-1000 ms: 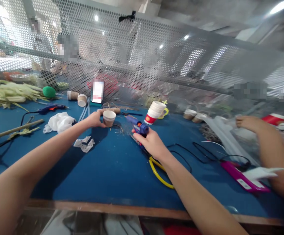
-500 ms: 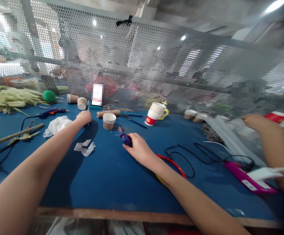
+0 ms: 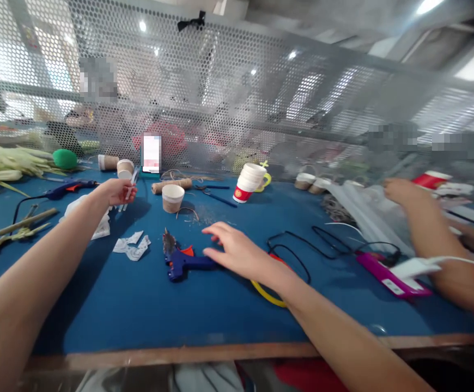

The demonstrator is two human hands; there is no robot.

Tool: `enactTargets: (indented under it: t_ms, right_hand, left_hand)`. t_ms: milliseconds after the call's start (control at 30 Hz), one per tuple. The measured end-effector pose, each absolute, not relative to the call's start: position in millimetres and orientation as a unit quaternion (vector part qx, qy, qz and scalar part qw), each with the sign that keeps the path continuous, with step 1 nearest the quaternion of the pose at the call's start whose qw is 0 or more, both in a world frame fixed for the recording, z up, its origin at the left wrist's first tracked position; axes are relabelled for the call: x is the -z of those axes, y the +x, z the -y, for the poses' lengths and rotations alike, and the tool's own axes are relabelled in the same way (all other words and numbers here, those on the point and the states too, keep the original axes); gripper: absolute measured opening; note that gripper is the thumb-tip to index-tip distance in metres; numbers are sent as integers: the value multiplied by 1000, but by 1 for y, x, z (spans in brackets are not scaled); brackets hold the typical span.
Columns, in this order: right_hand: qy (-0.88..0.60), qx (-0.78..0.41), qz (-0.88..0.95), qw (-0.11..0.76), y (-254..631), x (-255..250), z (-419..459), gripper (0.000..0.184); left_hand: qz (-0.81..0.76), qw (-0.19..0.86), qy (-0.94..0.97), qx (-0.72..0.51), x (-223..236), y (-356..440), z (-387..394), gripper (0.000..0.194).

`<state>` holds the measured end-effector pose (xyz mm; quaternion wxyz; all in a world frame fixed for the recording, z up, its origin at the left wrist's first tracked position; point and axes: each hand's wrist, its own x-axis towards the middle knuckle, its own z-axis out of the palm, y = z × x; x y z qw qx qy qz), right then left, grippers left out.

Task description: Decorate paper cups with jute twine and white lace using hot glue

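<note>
My left hand (image 3: 116, 191) is closed on some thin translucent glue sticks (image 3: 133, 181), just above the table at the left. How many it holds is hard to tell. Beside the handle of a blue glue gun (image 3: 186, 262), my right hand (image 3: 237, 247) is open with its fingers apart. The gun lies on its side on the blue table (image 3: 171, 321), its nozzle pointing away. Between and beyond my hands stands a paper cup wrapped in brown twine (image 3: 172, 199). Torn pieces of printed paper (image 3: 133, 246) lie left of the gun.
A roll of twine (image 3: 171, 186), pliers (image 3: 216, 196) and stacked paper cups (image 3: 248, 182) stand further back. A second glue gun (image 3: 71, 188) and corn husks (image 3: 4, 166) lie left. At right are a purple power strip (image 3: 390, 277), black cable and another person's arm (image 3: 420, 218).
My right hand has let go of the glue gun, now lying on the table. My left hand has lifted with the glue sticks in it. The whole view has shifted slightly.
</note>
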<state>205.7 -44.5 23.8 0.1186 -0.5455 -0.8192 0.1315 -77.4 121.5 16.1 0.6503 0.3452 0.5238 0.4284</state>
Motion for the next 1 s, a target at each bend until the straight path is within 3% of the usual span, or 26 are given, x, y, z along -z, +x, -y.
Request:
enactTargets:
  t_ms: [100,267,500,633,900,1000]
  right_hand:
    - [-654,-68,752,46,243,-27,36,26]
    - [-683,-102,723,-34,277,-25,27,17]
    - [-681,-158,715,-22,264,-23,17,19]
    - [-716,-139,678,85,270,-26,4,21]
    - [-657,-134,554,494,295,-51,-33,17]
    - [-582,-189,524,592,283,-55,-35,20]
  left_hand:
    - [-522,623,374,-447,-26,-69,-112,14]
    - [-474,581,451,-484,-46,-44,-90,8]
    - [-407,506,608,-457,-54,-8,-57,17]
    - [-393,531,638,-396,-54,3,-39,17]
    - [-366,606,638,-302,-46,21,-29,16]
    - [-375,628,613,-300,-44,31,-31,18]
